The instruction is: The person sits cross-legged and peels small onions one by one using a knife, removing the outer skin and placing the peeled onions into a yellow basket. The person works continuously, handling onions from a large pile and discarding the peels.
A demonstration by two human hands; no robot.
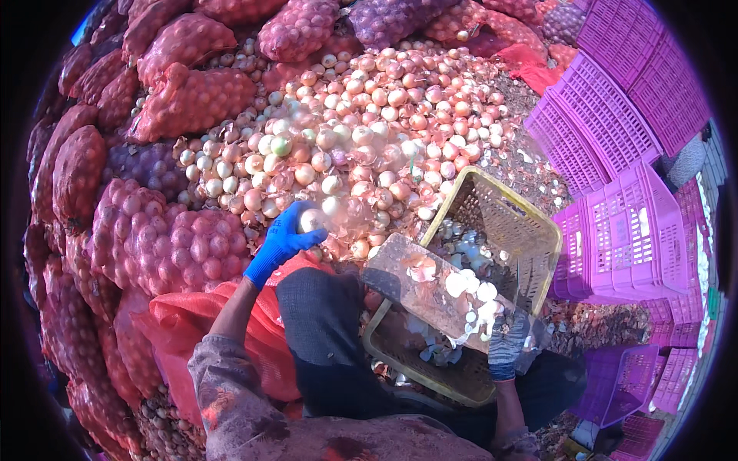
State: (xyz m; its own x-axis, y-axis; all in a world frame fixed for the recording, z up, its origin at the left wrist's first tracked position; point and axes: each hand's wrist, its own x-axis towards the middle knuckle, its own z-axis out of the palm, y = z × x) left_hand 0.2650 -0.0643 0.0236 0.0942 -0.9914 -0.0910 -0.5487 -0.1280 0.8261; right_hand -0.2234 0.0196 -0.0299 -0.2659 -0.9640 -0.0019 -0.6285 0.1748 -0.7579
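My left hand (291, 233), in a blue work glove, is closed around a pale onion (312, 221) at the near edge of the onion pile (346, 144). In a grey striped knit glove, my right hand (507, 343) is over the right end of a worn board (398, 265). A thin strip like a knife blade (517, 282) shows just beyond that hand; whether the fingers grip it is unclear. White onion pieces (470, 285) and a papery skin (422, 268) lie on the board. Beneath, the board spans a yellowish plastic crate (550, 230) with pale pieces inside.
Red mesh sacks of onions (190, 101) are heaped at the left and back. Pink-purple plastic crates (634, 236) stand stacked on the right. A loose red mesh bag (190, 322) lies by my left leg. Onion skins litter the ground (599, 325).
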